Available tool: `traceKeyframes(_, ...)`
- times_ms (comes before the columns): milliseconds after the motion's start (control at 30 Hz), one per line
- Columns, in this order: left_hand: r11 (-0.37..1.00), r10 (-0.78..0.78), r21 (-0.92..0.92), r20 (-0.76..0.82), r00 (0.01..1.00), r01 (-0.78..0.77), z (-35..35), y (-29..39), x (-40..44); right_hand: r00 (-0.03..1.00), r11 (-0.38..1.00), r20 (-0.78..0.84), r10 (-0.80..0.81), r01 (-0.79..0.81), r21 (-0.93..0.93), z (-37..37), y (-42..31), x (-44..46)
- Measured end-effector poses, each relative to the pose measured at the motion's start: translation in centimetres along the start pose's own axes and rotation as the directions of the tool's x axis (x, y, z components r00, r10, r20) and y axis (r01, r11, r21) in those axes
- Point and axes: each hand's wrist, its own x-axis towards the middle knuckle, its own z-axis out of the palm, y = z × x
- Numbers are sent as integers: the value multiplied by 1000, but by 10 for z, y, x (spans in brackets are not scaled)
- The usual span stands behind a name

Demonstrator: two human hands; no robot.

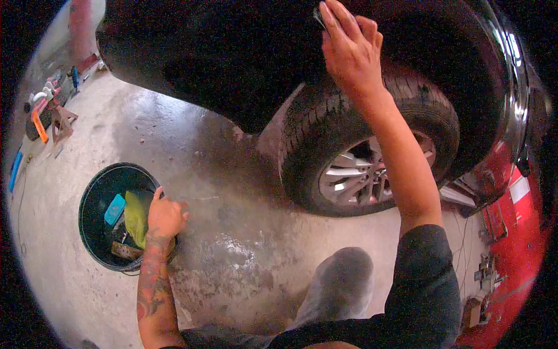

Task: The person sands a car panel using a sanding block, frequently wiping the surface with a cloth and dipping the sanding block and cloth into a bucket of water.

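On the left, a black bucket (87, 192) stands on the floor. My left hand (165, 216) is closed over its right rim. Inside the bucket lie a yellow-green cloth (135, 218), a light-blue block-like item (115, 209) and a brownish piece (125, 251). My right hand (353, 49) is raised at the top, against the dark car body (197, 52) above the wheel. Its fingers are closed on a small dark object (318, 17), mostly hidden, with a pale edge showing; its kind cannot be made out.
A car tyre (302, 145) with a silver alloy rim (354, 174) stands below my right arm. Wet patches mark the concrete floor (226, 250). A jack stand (61, 121) and an orange item (39, 125) are at far left. Red equipment (523, 244) and cables line the right side.
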Motion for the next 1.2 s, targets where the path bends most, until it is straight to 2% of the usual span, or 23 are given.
traceKeyframes(133, 1000, -16, -9, -7, 1000, 16, -1, -2, 0, 998, 999, -46, -45, 44, -13, -7, 4, -13)
traceKeyframes(200, 999, -27, -22, -21, 999, 26, 2, -1, 0, 1000, 1000, -14, -25, 25, -1, -14, 5, -27)
traceKeyframes(267, 999, -30, 15, 39, 999, 29, 2, 1, 2, 999, 1000, -26, -26, 26, 9, -12, 2, -18)
traceKeyframes(400, 999, -44, -21, 26, 999, 44, 2, -1, 3, 997, 998, -66, -49, 52, 45, -13, 1, 3)
traceKeyframes(467, 999, -30, -13, 3, 1000, 30, 1, -2, 1, 994, 989, 59, -92, 98, -111, -31, 0, -9)
traceKeyframes(600, 999, -14, 35, 34, 999, 12, 4, 2, 1, 994, 980, 71, -83, 95, -177, -44, -7, -7)
traceKeyframes(667, 995, -4, 104, -32, 999, 8, 10, 1, 2, 996, 971, 58, -67, 79, -226, -38, -17, 5)
traceKeyframes(700, 995, -6, 98, -28, 1000, 8, 10, -1, 2, 991, 954, 132, 13, 27, -297, -24, -17, 1)
traceKeyframes(733, 998, -16, 55, -43, 999, 18, 10, -2, 2, 991, 954, 136, 7, 33, -297, -18, -20, -10)
traceKeyframes(800, 999, -31, 11, -64, 997, 31, 8, -3, 5, 954, 940, 199, -224, 265, -213, -10, -26, -27)
traceKeyframes(833, 999, -28, 23, -36, 999, 29, 7, -2, 7, 933, 925, 231, -277, 323, -198, -9, -25, -32)
traceKeyframes(867, 999, -26, 34, -10, 1000, 27, 6, -2, 9, 932, 924, 231, -279, 326, -198, -12, -18, -29)
traceKeyframes(967, 999, -47, 14, 39, 998, 46, -6, 3, 9, 987, 902, 98, -127, 156, -403, -32, 9, -1)
traceKeyframes(1000, 999, -52, 8, 47, 998, 51, -4, 4, 9, 987, 956, 136, -83, 118, -269, -60, -12, 10)
traceKeyframes(1067, 998, -18, 54, 13, 1000, 17, 1, 2, 8, 985, 941, 152, -82, 126, -314, -54, -30, -3)
traceKeyframes(1133, 998, -23, 53, -25, 999, 24, 4, 4, 7, 976, 910, 130, -176, 212, -357, -24, -42, -36)
traceKeyframes(1200, 999, -27, 44, -63, 998, 29, 9, 2, 0, 932, 918, 245, -268, 324, -228, -14, -76, -68)
